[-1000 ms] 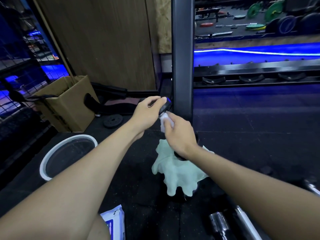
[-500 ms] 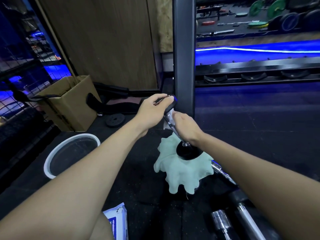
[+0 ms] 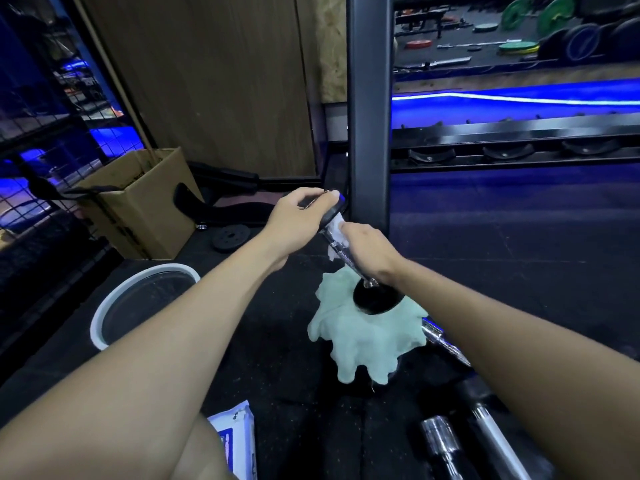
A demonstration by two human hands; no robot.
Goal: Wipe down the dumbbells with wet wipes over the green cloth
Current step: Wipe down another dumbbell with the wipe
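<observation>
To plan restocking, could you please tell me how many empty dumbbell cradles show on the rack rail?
3 on the rail: left cradle, middle cradle, right cradle; more may lie off frame.

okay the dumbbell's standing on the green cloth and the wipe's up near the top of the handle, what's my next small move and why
Probably slide the right hand and wet wipe down the handle toward the lower head: the left hand steadies the top, and bare chrome shows below.

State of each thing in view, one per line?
dumbbell: stood tilted, lower head on the cloth
green cloth: crumpled on the floor
wet wipe: wrapped on the handle
left hand: grips the top head
right hand: grips wipe and handle
cardboard box: open
</observation>
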